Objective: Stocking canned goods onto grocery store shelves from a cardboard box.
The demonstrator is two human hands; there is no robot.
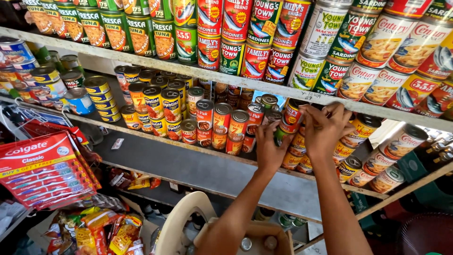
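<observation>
Both hands' grips close on a red can (291, 118): left hand (269, 148), right hand (325, 127), stacked cans (222, 125) beside.

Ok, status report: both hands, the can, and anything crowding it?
Left hand and right hand both grip red-labelled can on middle shelf. Stacked cans crowd left.

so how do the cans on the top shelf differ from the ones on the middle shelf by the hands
The top-shelf cans are taller and packed tight in two stacked tiers; the middle-shelf cans are shorter and set in looser stacks. Neither hand touches the top ones; the left hand and right hand are at the middle ones. Both are labelled tins.
</observation>
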